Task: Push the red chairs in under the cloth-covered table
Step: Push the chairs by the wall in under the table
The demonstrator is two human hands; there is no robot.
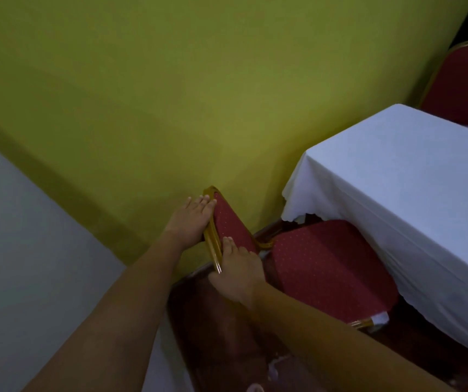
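Red banquet chair [329, 267]: seat partly under white-clothed bench [397, 176], beside yellow wall [170, 94]. Left hand [190, 219] and right hand [241, 275], fingers wrapped over gold-framed backrest [233, 224], apparently for pushing. 2nd red chair [465, 83] beyond.

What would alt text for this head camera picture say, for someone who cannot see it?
Both hands, left and right, hold the backrest of a red chair, its seat partly under a white-clothed table. A yellow wall stands behind; another red chair shows at upper right.
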